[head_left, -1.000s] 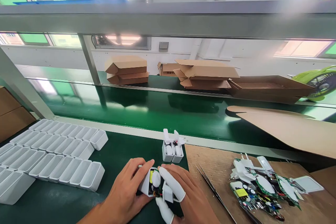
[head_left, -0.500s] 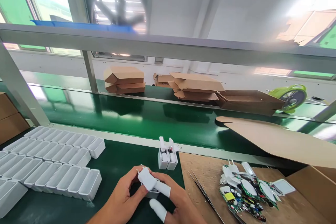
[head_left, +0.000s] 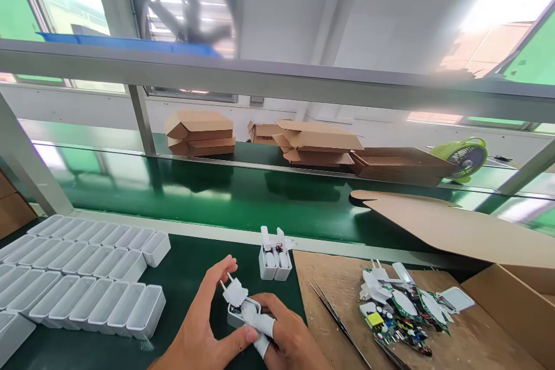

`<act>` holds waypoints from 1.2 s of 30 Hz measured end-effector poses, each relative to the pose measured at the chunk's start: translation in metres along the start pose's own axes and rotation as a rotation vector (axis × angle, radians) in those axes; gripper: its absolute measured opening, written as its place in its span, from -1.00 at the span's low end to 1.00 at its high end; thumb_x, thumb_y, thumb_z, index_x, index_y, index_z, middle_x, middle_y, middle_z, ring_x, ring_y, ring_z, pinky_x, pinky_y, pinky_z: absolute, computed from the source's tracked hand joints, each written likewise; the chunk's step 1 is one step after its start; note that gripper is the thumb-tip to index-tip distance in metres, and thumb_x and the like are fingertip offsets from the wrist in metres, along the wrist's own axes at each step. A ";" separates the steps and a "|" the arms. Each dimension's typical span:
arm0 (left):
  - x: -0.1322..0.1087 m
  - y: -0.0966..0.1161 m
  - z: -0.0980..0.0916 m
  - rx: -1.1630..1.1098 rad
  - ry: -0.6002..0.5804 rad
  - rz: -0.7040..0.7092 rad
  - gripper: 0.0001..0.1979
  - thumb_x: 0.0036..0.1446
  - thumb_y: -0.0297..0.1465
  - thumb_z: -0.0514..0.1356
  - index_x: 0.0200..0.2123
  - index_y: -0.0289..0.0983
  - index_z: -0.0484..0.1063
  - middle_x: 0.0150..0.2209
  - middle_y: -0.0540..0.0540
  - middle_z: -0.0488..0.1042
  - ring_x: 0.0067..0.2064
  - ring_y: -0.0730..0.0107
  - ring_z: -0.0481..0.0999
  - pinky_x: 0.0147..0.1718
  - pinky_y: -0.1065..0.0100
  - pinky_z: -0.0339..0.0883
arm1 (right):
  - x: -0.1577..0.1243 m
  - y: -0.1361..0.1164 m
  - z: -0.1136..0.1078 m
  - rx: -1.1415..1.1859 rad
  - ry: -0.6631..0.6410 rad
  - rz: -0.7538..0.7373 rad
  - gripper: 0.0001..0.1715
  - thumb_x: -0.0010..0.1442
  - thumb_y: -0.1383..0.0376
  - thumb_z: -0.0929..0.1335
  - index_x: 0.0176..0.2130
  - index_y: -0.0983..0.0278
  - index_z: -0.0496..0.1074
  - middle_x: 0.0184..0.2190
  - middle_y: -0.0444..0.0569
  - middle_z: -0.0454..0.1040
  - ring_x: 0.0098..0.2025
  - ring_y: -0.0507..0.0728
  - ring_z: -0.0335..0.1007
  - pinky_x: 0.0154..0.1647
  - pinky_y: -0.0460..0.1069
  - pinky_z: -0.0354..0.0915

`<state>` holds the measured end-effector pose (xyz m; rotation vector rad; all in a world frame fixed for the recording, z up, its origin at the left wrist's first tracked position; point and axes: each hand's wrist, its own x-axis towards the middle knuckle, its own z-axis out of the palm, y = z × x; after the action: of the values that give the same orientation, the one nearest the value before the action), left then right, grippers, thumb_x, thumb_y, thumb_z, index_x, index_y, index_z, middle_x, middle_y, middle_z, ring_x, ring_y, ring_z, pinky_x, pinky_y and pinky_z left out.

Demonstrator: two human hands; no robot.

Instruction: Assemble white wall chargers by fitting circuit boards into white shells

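Observation:
My right hand [head_left: 292,329], with white finger covers, is closed on a small white plastic housing [head_left: 235,317] held just over the green mat. Out of its top leans a white two-pin plug piece [head_left: 235,292], and dark parts show inside. My left hand [head_left: 208,318] is spread around the housing's left side, index finger raised behind the plug pins, thumb against the lower edge near the right fingertips. Beyond the hands stand two white housings [head_left: 276,265] side by side, with plug pieces and wired parts sticking out.
Rows of open white housings [head_left: 93,306] fill the left. On a brown board [head_left: 323,270] to the right lie tweezers [head_left: 338,321] and a pile of circuit boards [head_left: 403,312]. A cardboard box [head_left: 515,300] stands far right. Behind runs a green belt [head_left: 208,191] with a cardboard sheet [head_left: 433,219].
My left fingers have come off the plug piece and spread apart. The right fingers have closed in around the housing, which now shows more. The view has shifted slightly to the right.

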<state>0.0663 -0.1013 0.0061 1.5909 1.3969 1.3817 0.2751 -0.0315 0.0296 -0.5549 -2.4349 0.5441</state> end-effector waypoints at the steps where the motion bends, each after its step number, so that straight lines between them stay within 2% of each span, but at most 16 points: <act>1: 0.001 0.000 -0.002 0.053 0.012 0.025 -0.07 0.20 -0.19 0.44 0.47 0.03 -0.02 0.43 -0.26 0.25 0.41 -0.21 0.31 0.37 -0.26 0.21 | 0.001 0.000 0.000 -0.001 0.018 -0.006 -0.52 0.25 0.49 0.28 0.08 0.15 0.49 0.01 0.09 0.56 -0.14 0.18 0.64 -0.14 -0.02 0.54; 5: 0.004 0.006 -0.007 0.189 0.045 0.243 -0.11 0.23 -0.15 0.41 0.47 0.04 0.01 0.45 -0.29 0.17 0.44 -0.27 0.24 0.31 -0.25 0.30 | 0.001 -0.002 -0.001 0.061 0.090 -0.008 -0.48 0.21 0.52 0.29 0.10 0.17 0.45 0.04 0.09 0.54 -0.08 0.18 0.61 -0.11 -0.03 0.52; 7: 0.006 0.011 -0.008 0.225 0.052 0.362 -0.15 0.27 -0.17 0.38 0.48 0.00 0.01 0.45 -0.31 0.14 0.44 -0.22 0.24 0.31 -0.20 0.31 | 0.000 -0.003 0.000 0.087 0.035 0.014 -0.45 0.16 0.56 0.28 0.06 0.17 0.48 0.03 0.07 0.55 -0.05 0.19 0.60 -0.08 -0.02 0.51; 9: 0.007 0.014 -0.007 0.258 0.050 0.426 -0.26 0.32 -0.27 0.32 0.45 -0.04 0.08 0.40 -0.30 0.21 0.40 -0.15 0.31 0.30 -0.14 0.34 | -0.002 -0.005 0.000 0.077 -0.023 0.044 -0.44 0.13 0.57 0.27 0.03 0.16 0.49 0.02 0.06 0.55 -0.05 0.20 0.60 -0.06 0.00 0.52; 12: 0.006 0.016 -0.005 0.257 0.031 0.368 -0.47 0.33 -0.43 0.25 0.31 -0.07 0.24 0.22 -0.25 0.41 0.25 -0.01 0.47 0.20 0.01 0.45 | -0.003 -0.008 0.000 0.062 -0.045 0.118 -0.41 0.19 0.53 0.28 0.15 0.15 0.44 0.04 0.07 0.55 -0.01 0.23 0.59 0.01 0.05 0.51; 14: 0.003 0.016 -0.004 0.207 -0.001 0.248 -0.59 0.36 -0.43 0.21 0.22 -0.09 0.29 0.09 -0.20 0.47 0.11 0.09 0.56 0.07 0.13 0.53 | -0.002 -0.010 -0.002 0.074 -0.069 0.134 -0.40 0.23 0.51 0.28 0.20 0.16 0.40 0.06 0.08 0.54 0.00 0.22 0.57 0.03 0.06 0.50; 16: 0.000 0.016 -0.004 0.156 -0.024 0.153 -0.68 0.40 -0.39 0.17 0.17 -0.11 0.30 0.05 -0.18 0.47 0.04 0.14 0.59 0.00 0.18 0.56 | 0.000 -0.011 -0.004 0.091 -0.087 0.125 -0.45 0.26 0.50 0.27 0.19 0.17 0.41 0.05 0.09 0.54 -0.01 0.21 0.56 0.00 0.05 0.50; 19: -0.002 0.016 -0.005 0.122 -0.037 0.115 -0.73 0.43 -0.37 0.12 0.16 -0.11 0.30 0.06 -0.19 0.44 0.02 0.14 0.59 0.00 0.17 0.55 | 0.001 -0.010 -0.004 0.089 -0.065 0.089 -0.49 0.30 0.48 0.26 0.17 0.19 0.41 0.03 0.10 0.54 -0.04 0.21 0.56 -0.04 0.05 0.50; 23: -0.002 0.014 -0.006 0.107 -0.042 0.139 -0.76 0.45 -0.38 0.09 0.14 -0.10 0.32 0.07 -0.19 0.43 0.04 0.14 0.58 0.03 0.14 0.54 | -0.002 -0.008 0.001 -0.038 -0.044 0.020 -0.51 0.20 0.52 0.24 0.08 0.26 0.45 0.00 0.17 0.54 -0.11 0.25 0.53 -0.16 0.08 0.49; 25: -0.002 0.010 -0.005 0.104 -0.043 0.136 -0.74 0.46 -0.37 0.09 0.16 -0.08 0.31 0.08 -0.19 0.43 0.07 0.14 0.58 0.06 0.11 0.54 | -0.003 -0.006 0.003 -0.005 -0.046 0.039 -0.54 0.18 0.51 0.26 0.02 0.26 0.49 -0.04 0.16 0.54 -0.14 0.24 0.52 -0.18 0.08 0.48; 27: -0.003 0.006 -0.003 0.071 -0.038 0.136 -0.56 0.41 -0.28 0.21 0.28 -0.06 0.20 0.15 -0.22 0.40 0.15 0.07 0.56 0.13 0.04 0.52 | 0.000 -0.006 0.004 0.163 -0.030 0.145 -0.57 0.21 0.46 0.29 0.03 0.23 0.52 -0.02 0.13 0.54 -0.10 0.23 0.53 -0.09 0.08 0.47; 29: -0.005 0.003 0.000 0.062 -0.018 0.178 -0.12 0.18 -0.16 0.45 0.40 -0.07 0.05 0.28 -0.30 0.30 0.27 -0.13 0.47 0.22 -0.10 0.46 | 0.005 -0.008 0.005 0.471 0.023 0.356 -0.65 0.28 0.34 0.35 0.05 0.19 0.54 -0.02 0.08 0.56 -0.06 0.23 0.54 -0.02 0.10 0.47; 30: -0.006 0.003 0.002 0.084 -0.005 0.212 0.03 0.07 -0.16 0.52 0.44 -0.08 0.00 0.32 -0.34 0.25 0.31 -0.22 0.42 0.25 -0.16 0.42 | 0.007 -0.010 0.005 0.657 0.048 0.475 -0.67 0.31 0.24 0.39 0.05 0.18 0.55 -0.04 0.07 0.59 -0.06 0.24 0.56 -0.01 0.11 0.47; 31: -0.007 0.003 0.004 0.122 0.011 0.250 0.05 0.04 -0.23 0.54 0.44 -0.08 0.00 0.34 -0.35 0.23 0.33 -0.26 0.40 0.25 -0.19 0.40 | 0.010 -0.012 0.006 0.847 0.065 0.583 -0.65 0.32 0.14 0.41 0.05 0.19 0.56 -0.07 0.06 0.61 -0.07 0.25 0.57 -0.01 0.12 0.48; 33: -0.009 0.005 0.009 0.204 0.050 0.314 -0.13 0.17 -0.43 0.41 0.43 -0.09 0.05 0.30 -0.33 0.31 0.30 -0.18 0.43 0.23 -0.16 0.43 | 0.013 -0.018 0.007 1.175 0.054 0.706 -0.51 0.29 -0.04 0.44 0.03 0.24 0.58 -0.16 0.07 0.64 -0.12 0.28 0.61 -0.02 0.15 0.49; 36: -0.010 0.008 0.013 0.242 0.107 0.381 -0.22 0.21 -0.60 0.22 0.42 -0.10 0.06 0.19 -0.28 0.43 0.22 -0.05 0.50 0.18 -0.07 0.48 | 0.015 -0.024 0.009 1.428 0.026 0.720 -0.46 0.25 -0.09 0.47 -0.04 0.29 0.61 -0.25 0.08 0.66 -0.18 0.30 0.66 0.03 0.20 0.47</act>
<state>0.0827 -0.1108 0.0069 2.0503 1.4171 1.5784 0.2519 -0.0463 0.0413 -0.6888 -1.1663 2.1907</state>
